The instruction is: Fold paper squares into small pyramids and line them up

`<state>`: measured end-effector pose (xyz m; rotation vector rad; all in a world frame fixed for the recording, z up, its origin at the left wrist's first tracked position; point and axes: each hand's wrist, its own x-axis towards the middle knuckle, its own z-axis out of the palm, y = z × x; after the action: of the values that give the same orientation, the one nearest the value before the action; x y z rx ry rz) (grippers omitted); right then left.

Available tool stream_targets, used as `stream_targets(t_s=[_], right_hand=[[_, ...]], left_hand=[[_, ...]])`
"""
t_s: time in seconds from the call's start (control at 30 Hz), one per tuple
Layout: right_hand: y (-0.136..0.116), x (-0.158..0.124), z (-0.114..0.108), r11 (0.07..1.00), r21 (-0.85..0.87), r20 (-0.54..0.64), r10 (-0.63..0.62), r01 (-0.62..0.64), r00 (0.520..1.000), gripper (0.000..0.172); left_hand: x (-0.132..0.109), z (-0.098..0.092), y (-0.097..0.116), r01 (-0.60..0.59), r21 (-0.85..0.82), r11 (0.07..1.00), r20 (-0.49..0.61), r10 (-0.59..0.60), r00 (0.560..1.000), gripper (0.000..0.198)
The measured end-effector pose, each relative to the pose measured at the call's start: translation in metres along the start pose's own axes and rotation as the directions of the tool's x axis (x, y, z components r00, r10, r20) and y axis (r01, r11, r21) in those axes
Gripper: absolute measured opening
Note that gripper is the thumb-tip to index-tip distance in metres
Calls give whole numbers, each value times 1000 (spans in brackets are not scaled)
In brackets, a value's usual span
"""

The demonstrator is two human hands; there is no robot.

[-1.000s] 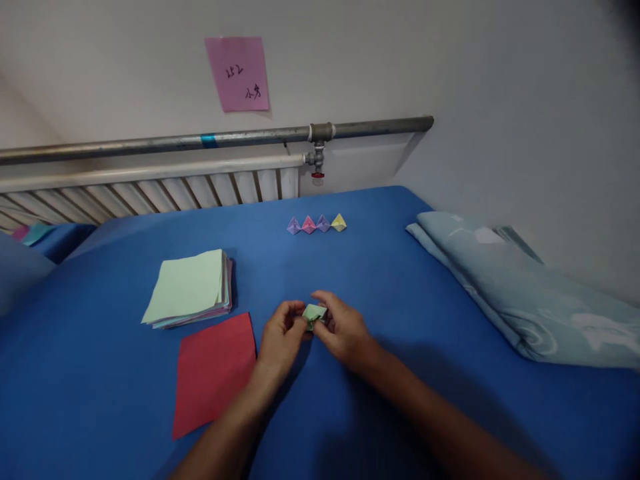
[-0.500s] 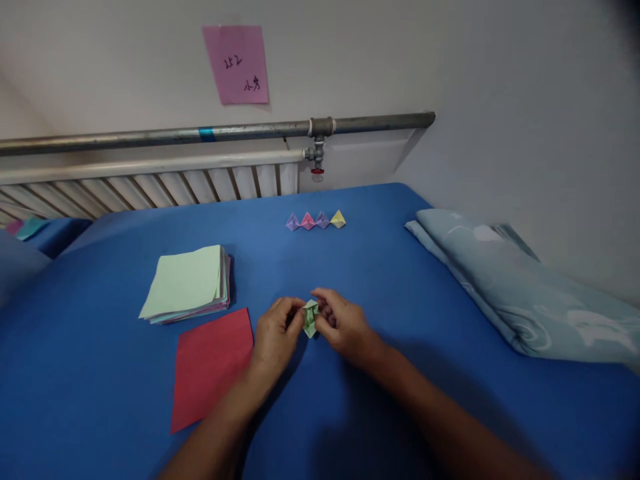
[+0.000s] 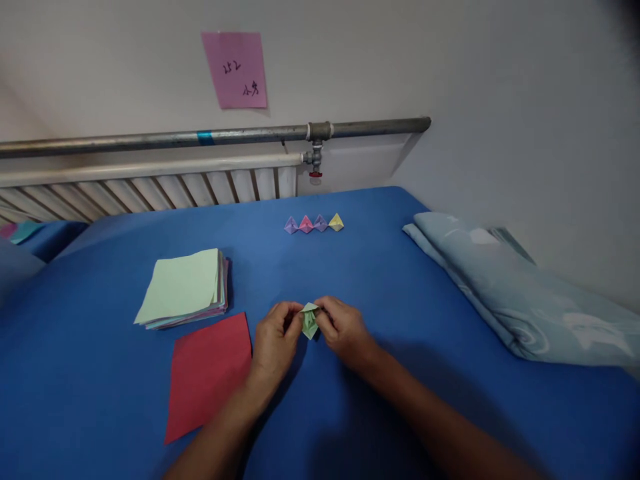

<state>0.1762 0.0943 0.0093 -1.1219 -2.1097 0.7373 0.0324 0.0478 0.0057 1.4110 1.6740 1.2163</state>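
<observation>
A small folded piece of green origami paper (image 3: 310, 323) is held between my two hands, low over the blue surface. My left hand (image 3: 277, 335) pinches its left side between thumb and fingers. On the right side, my right hand (image 3: 346, 329) grips it the same way, thumb toward me. Its upper point is a flat triangle, with creased layers showing below. Just left of my left hand lies a red paper sheet (image 3: 210, 373), partly covered by my forearm. Farther off, a row of several folded paper diamonds (image 3: 306, 225) in purple, pink and yellow sits on the surface.
A stack of coloured paper (image 3: 183, 287), pale green on top, lies at the left. At the right is a folded light-blue blanket (image 3: 500, 287). Behind the blue surface (image 3: 375, 260) run a radiator (image 3: 200, 187) and a metal pipe (image 3: 260, 135). A pink note (image 3: 235, 70) hangs on the wall.
My right fingers have come off their raised position and closed on the green paper's upper right edge. The paper's top triangle now looks flatter. The whole view has shifted slightly.
</observation>
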Motion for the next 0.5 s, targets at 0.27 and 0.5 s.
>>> stream_targets(t_s=[0.27,0.5], right_hand=[[-3,-2,2,999,-11,34,-39,39,999,14],[-1,-1,7,997,-28,41,-77,78,996,14]], left_hand=[[0,0,-1,-45,44,998,10,45,999,13],[-2,1,3,-46,95,994,28,44,999,13]])
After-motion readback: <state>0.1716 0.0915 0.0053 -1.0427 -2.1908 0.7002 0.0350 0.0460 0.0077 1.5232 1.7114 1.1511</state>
